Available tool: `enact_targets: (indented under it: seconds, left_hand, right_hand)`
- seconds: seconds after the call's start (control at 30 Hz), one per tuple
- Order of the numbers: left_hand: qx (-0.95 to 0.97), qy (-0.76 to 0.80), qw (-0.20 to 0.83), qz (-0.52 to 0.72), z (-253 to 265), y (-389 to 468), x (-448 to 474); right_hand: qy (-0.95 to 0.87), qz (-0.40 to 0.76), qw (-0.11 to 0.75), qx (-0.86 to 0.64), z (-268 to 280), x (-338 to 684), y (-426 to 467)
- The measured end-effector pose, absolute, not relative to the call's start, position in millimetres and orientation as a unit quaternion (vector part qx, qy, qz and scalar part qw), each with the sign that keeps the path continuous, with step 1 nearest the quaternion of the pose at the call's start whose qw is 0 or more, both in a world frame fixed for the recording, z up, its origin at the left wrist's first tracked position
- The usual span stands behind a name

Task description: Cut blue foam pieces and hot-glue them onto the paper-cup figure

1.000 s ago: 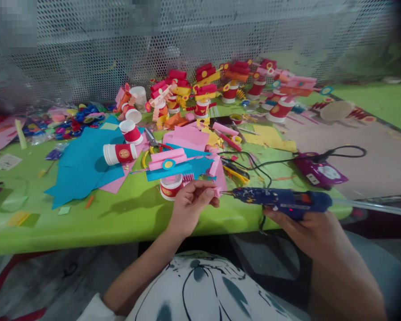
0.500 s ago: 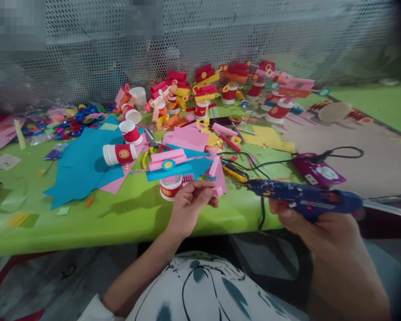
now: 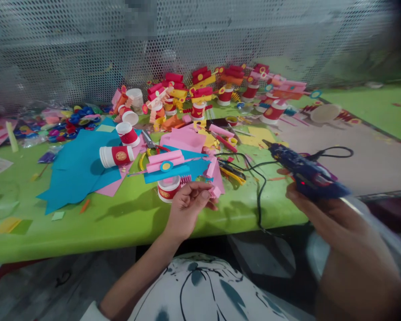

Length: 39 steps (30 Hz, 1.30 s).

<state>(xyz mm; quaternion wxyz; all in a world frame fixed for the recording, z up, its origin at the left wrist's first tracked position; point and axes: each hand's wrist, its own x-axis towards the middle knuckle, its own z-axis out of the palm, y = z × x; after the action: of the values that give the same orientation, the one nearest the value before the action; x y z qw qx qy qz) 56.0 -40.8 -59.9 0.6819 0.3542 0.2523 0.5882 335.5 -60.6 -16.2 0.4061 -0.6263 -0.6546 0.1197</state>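
My left hand (image 3: 191, 206) pinches a small folded strip of pink paper (image 3: 214, 192) between thumb and fingers, over the table's front edge. Right behind it stands a red and white paper cup (image 3: 169, 191) topped with pink paper rolls (image 3: 165, 160) and a yellow-centred blue disc; a pleated pink strip (image 3: 186, 179) sticks out at its side. To the right, my right hand (image 3: 317, 218) grips a dark blue glue gun (image 3: 305, 171), its nozzle tilted up and left and a red light lit. The gun's tip is apart from the pink paper.
Blue paper sheets (image 3: 80, 171), two paper cups (image 3: 116, 156), scissors (image 3: 148, 139) and a yellow cutter (image 3: 232, 171) lie about the table. A black cord (image 3: 261, 200) loops near the gun. Several finished cup figures (image 3: 198, 109) stand at the back before a perforated panel (image 3: 96, 53).
My right hand has drawn the glue gun away to the right and tipped its nozzle upward. My left hand keeps its pinch on the pink paper strip almost in place.
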Motion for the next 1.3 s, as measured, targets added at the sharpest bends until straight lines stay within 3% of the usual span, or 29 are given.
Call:
enact_targets:
  seconds: [0.07,0.1,0.4,0.6,1.1,1.3]
  left_hand:
    - [0.359,0.25,0.684,0.584,-60.2,-42.4,55.1]
    - [0.362,0.247,0.684,0.583,-60.5,-43.3,54.6]
    - [0.377,0.205,0.69,0.583,-64.1,-44.7,52.2]
    - [0.381,0.194,0.694,0.58,-62.4,-46.4,51.0]
    - [0.383,0.167,0.731,0.539,-68.4,-74.5,30.3]
    - [0.34,0.219,0.703,0.585,-63.6,-90.8,-3.2]
  right_hand:
    - [-0.708,-0.028,0.376,-0.597,-28.5,352.0,-42.6]
    - [-0.723,-0.047,0.361,-0.588,-33.2,358.5,-33.4]
    - [-0.755,-0.07,0.176,-0.628,-44.6,373.2,6.7]
    - [-0.748,-0.062,0.105,-0.653,-52.5,377.9,19.4]
    - [-0.753,-0.053,0.063,-0.652,-49.0,384.5,30.7]
    - [-0.729,-0.129,0.113,-0.663,-22.0,359.9,-1.0]
